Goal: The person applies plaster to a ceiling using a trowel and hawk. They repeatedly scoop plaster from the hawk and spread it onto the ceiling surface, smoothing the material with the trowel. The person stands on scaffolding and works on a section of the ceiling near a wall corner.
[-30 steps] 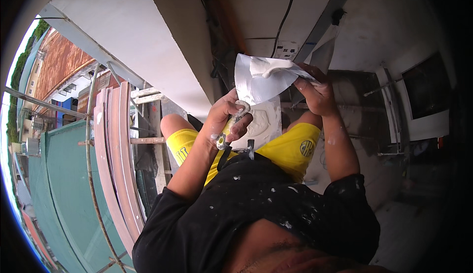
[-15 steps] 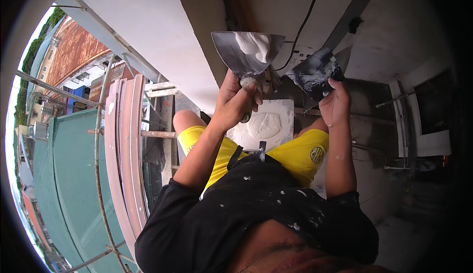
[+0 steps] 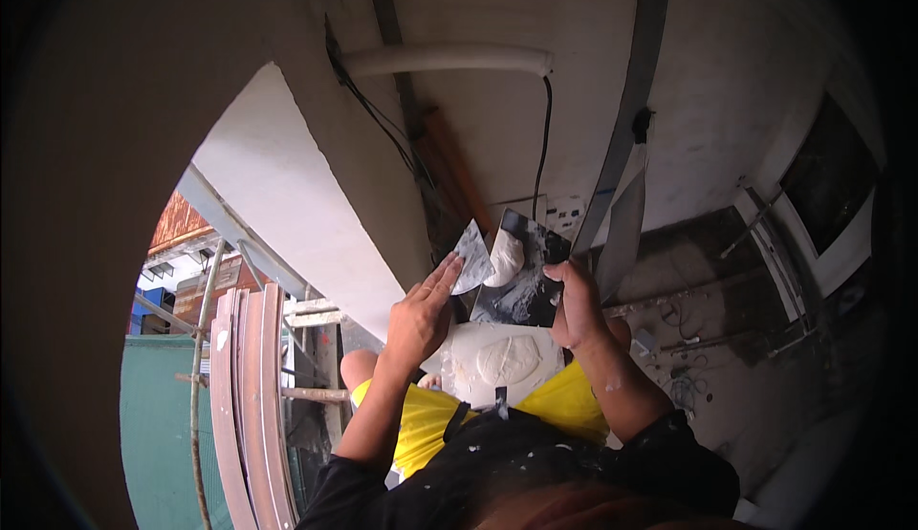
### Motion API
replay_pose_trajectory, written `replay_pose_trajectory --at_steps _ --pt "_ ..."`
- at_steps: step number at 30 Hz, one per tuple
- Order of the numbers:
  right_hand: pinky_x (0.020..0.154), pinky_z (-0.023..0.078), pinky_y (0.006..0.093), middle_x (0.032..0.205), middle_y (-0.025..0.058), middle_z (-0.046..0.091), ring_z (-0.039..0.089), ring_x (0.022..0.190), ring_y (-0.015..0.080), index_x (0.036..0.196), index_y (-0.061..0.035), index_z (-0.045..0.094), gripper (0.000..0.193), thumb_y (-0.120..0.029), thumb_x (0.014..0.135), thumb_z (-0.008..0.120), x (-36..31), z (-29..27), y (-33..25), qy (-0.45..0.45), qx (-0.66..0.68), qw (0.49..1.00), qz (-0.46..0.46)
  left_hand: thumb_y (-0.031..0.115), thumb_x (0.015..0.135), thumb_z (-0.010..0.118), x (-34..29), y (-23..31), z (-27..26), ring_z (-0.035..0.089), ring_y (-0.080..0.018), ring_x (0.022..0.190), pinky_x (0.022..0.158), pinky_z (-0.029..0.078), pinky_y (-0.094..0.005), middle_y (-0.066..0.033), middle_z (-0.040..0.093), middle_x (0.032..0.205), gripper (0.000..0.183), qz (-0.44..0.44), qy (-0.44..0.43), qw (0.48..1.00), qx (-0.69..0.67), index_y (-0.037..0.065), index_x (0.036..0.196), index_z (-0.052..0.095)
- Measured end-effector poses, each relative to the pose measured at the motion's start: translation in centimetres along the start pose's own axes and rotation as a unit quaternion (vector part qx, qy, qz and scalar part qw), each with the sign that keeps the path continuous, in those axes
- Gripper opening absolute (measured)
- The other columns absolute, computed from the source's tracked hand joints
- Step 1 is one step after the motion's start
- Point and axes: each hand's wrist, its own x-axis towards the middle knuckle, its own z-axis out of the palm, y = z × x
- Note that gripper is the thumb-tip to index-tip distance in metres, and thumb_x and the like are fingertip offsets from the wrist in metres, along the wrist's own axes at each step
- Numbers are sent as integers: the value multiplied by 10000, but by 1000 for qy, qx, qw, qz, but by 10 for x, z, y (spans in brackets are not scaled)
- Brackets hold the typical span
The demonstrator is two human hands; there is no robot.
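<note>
My left hand (image 3: 421,315) is closed on a putty knife, fingers lying along its smeared metal blade (image 3: 472,259); the handle is hidden. Held in my right hand (image 3: 577,305), thumb over its edge, is a flat black plate (image 3: 521,305) streaked with white. A thick lump of white putty (image 3: 506,260) sits on that plate, with the knife blade right beside it. Below, between my knees, a pale board (image 3: 459,346) carries a rounded patch of wet putty (image 3: 508,361).
A white wall corner (image 3: 306,181) stands ahead to the left. A wrapped pipe (image 3: 449,58) with a black cable (image 3: 548,138) runs across the wall. Long reddish planks (image 3: 251,406) and scaffold poles (image 3: 203,339) are at the left. Cords (image 3: 684,387) lie on the floor at the right.
Both hands have come lower in the picture and the tools closer together. The putty that was on the left knife's blade now appears as a lump on the black plate. My view has tilted upward.
</note>
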Motion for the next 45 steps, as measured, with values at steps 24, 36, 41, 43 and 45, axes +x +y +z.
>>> replay_pose_trajectory --at_steps 24,36,41,43,45 --pt "1069 463 397 1316 127 647 606 1247 301 1241 -90 662 516 126 777 600 7 25 -68 -318 -573 624 -427 15 876 434 -5 78 -72 403 -175 308 294 352 -249 -133 489 558 561 -187 -182 493 -830 63 1427 335" --pt "912 556 359 1173 85 672 670 1072 210 1196 -34 601 295 -111 911 607 -6 14 -89 -118 -77 974 -178 55 986 555 9 67 -55 550 -132 510 423 466 -262 -88 596 911 509 -162 53 741 -649 48 1429 303" --pt "952 565 383 1154 109 694 690 1068 233 1229 -1 600 336 -84 904 579 -33 56 -67 -187 -87 976 -74 36 1010 502 8 66 -31 540 -120 503 436 467 -262 -108 591 1040 552 -121 117 809 -563 48 1481 215" --pt "920 581 374 1142 111 693 696 1047 226 1214 -1 601 328 -77 896 578 -33 63 -62 -195 -107 974 -50 -2 1001 466 6 58 -27 555 -111 540 480 466 -246 -99 589 1005 553 -91 101 852 -506 47 1477 189" --pt "908 585 370 1141 104 692 699 1038 216 1210 -5 602 323 -75 895 579 -32 79 -61 -215 -115 969 -33 -18 988 464 9 56 -25 559 -96 569 500 458 -236 -85 589 951 559 -70 119 887 -440 47 1469 187"
